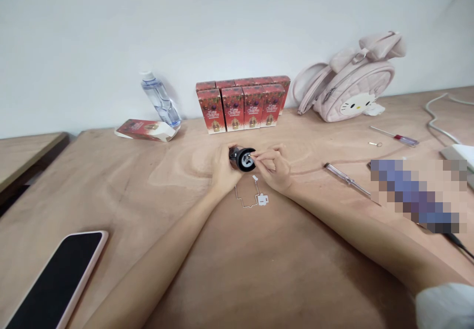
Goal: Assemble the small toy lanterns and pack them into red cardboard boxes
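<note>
My left hand (222,168) is wrapped around a small black cylindrical item (242,168), whose round end is turned towards me. A pale disc with small dark and shiny parts shows inside its black rim. At that end are the pinched fingertips of my right hand (276,167); whatever is between them is too small to make out. Below both hands, a thin bent wire (244,206) lies on the table beside a small white plastic piece (262,200).
Red Christmas boxes (232,109) stand in rows by the wall, with an opened box (146,129) and a bottle (159,97) to their left. A pink bag (355,90), screwdrivers (348,180) and a pixelated object (416,196) are on the right. A phone (59,279) lies front left.
</note>
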Tool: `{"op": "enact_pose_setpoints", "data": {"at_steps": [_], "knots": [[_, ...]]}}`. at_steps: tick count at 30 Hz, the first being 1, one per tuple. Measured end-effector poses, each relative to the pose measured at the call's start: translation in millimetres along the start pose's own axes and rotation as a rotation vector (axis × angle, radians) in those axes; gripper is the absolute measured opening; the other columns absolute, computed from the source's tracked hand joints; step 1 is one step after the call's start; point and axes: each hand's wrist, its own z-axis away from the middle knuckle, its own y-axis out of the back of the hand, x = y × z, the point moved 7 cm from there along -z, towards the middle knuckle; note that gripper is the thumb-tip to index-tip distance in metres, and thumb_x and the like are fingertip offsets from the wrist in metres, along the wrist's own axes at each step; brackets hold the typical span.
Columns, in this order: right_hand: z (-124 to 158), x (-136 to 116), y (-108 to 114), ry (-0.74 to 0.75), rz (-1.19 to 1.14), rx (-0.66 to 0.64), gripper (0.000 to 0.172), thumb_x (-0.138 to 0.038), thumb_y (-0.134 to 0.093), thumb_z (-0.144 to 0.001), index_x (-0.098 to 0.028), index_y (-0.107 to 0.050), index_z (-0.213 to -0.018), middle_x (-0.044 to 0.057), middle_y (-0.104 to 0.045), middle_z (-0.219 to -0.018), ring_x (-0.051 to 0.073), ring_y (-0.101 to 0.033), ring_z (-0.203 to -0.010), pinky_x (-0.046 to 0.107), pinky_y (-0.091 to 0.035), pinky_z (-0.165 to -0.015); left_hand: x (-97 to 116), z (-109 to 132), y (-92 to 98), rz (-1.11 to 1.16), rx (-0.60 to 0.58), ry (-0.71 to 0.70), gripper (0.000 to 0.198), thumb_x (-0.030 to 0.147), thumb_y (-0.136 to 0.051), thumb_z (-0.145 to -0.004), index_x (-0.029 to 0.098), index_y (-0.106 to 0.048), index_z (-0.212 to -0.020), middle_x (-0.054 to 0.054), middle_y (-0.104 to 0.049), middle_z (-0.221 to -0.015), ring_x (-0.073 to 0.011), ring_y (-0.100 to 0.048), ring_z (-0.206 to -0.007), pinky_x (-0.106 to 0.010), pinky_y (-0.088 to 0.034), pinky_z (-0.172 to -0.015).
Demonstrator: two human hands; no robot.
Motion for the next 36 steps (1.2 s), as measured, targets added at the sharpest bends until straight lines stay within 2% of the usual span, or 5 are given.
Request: {"op": "enact_pose_setpoints", "data": {"at_steps": [7, 14, 24, 31, 36], "knots": [[2.3, -3.0, -8.5, 0.092, 0.233, -0.114, 0.01, -0.017, -0.061, -0.087, -0.026, -0.059, -0.088, -0.005, -0.068, -0.066, 0.014, -0.059, -0.066, 0.032, -0.037, -0.07, -2.6, -0.3, 3.6, -0.035, 0.055, -0.008, 0.045, 0.013, -0.072, -0.064, 0.022, -0.053, -0.104, -0.006, -0.062, -0.1, -0.0244, -0.058, -0.096, -0.042, -0.047, -0.086], [1.2, -21.0, -17.1, 0.283, 0.273, -0.275, 0.047, -0.011, -0.054, -0.085, -0.019, -0.045, -0.131, 0.004, -0.072, -0.102, 0.019, -0.061, -0.09, 0.035, -0.039, -0.083, -19.5, 2.2, 9.2, 0.107, 0.161, 0.171, 0.047, 0.018, -0.074, -0.065, 0.02, -0.052, -0.107, -0.008, -0.061, -0.106, -0.0237, -0.06, -0.1, -0.041, -0.049, -0.087], [5.1, 24.4, -13.6, -0.235, -0.247, -0.3, 0.022, -0.014, -0.045, -0.087, -0.022, -0.049, -0.107, 0.006, -0.065, -0.094, 0.017, -0.058, -0.079, 0.035, -0.049, -0.075, -20.5, 0.0, 16.1, 0.184, 0.251, 0.232, 0.05, 0.028, -0.08, -0.061, 0.019, -0.051, -0.1, -0.007, -0.062, -0.104, -0.0214, -0.062, -0.099, -0.038, -0.05, -0.087], [27.8, 33.1, -23.8, -0.389, -0.441, -0.886, 0.018, -0.021, -0.062, -0.08, -0.021, -0.062, -0.098, 0.005, -0.066, -0.095, 0.019, -0.06, -0.091, 0.038, -0.049, -0.085, -22.4, -0.1, 16.5, 0.182, 0.266, 0.254, 0.047, 0.024, -0.079, -0.06, 0.019, -0.052, -0.098, -0.006, -0.062, -0.104, -0.0222, -0.061, -0.1, -0.039, -0.049, -0.089], [30.3, 33.6, -20.8, -0.444, -0.451, -0.918, 0.016, -0.027, -0.063, -0.084, -0.02, -0.066, -0.098, 0.006, -0.067, -0.099, 0.018, -0.061, -0.098, 0.038, -0.049, -0.089, -21.8, 0.0, 15.3, 0.204, 0.254, 0.26, 0.047, 0.021, -0.079, -0.059, 0.018, -0.052, -0.097, -0.007, -0.062, -0.105, -0.0222, -0.061, -0.101, -0.038, -0.049, -0.089]]}}
